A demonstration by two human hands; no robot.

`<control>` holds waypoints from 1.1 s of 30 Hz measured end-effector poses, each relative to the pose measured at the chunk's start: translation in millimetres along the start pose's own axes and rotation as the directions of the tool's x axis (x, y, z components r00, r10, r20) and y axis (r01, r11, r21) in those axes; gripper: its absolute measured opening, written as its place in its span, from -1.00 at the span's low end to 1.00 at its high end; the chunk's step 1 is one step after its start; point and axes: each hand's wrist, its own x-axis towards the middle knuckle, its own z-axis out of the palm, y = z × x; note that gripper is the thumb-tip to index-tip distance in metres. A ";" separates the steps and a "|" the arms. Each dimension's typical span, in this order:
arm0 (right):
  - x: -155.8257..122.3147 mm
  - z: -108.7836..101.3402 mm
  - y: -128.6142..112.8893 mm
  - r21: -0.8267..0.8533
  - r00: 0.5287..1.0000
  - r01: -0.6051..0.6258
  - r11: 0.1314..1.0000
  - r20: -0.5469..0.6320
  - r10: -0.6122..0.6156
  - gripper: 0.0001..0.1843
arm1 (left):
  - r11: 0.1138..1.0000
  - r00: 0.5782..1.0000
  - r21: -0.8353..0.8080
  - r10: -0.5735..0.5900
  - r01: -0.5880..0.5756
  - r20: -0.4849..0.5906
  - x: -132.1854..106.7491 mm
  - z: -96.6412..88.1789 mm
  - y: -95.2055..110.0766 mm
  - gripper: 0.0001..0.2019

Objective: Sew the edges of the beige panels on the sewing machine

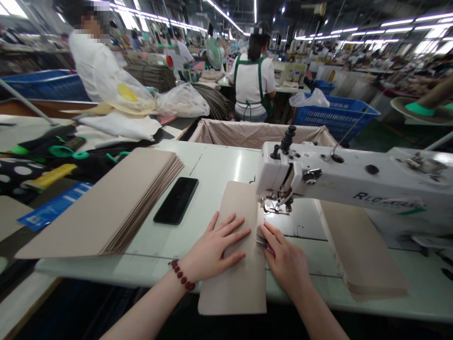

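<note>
Two-handed, pressing a beige panel (250, 259) flat under the spread left hand (217, 245), clasping snips (261, 242) in the right hand (289, 260) by its edge.

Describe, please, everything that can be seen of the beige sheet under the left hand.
The beige sheet is long, flat and plain, perhaps leather-like. It lies on the pale table, its near end jutting past the table's edge, its right side next to the sewing machine. The left hand rests spread on it; the right hand, holding small scissors, is at its right edge.
</note>
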 end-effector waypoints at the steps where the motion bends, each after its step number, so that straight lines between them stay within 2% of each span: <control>1: 0.0 0.0 0.1 0.001 1.000 0.002 1.000 0.000 -0.002 -0.39 | 1.000 1.000 -0.001 0.005 -0.005 -0.008 0.0 0.0 0.0 -0.46; 10: -0.7 0.3 2.2 0.021 1.000 0.001 1.000 0.002 -0.001 -0.41 | 1.000 0.999 -0.007 0.020 -0.020 -0.026 0.0 1.0 -0.4 -0.47; 27: -2.1 -0.3 2.8 0.041 1.000 0.006 0.999 -0.021 -0.005 -0.46 | 0.999 1.000 0.033 0.008 -0.008 0.010 0.4 0.7 1.6 -0.44; 33: -2.7 1.2 3.5 0.049 1.000 0.008 0.999 -0.029 -0.007 -0.43 | 0.999 1.000 0.049 0.020 -0.019 -0.023 6.8 0.7 5.0 -0.43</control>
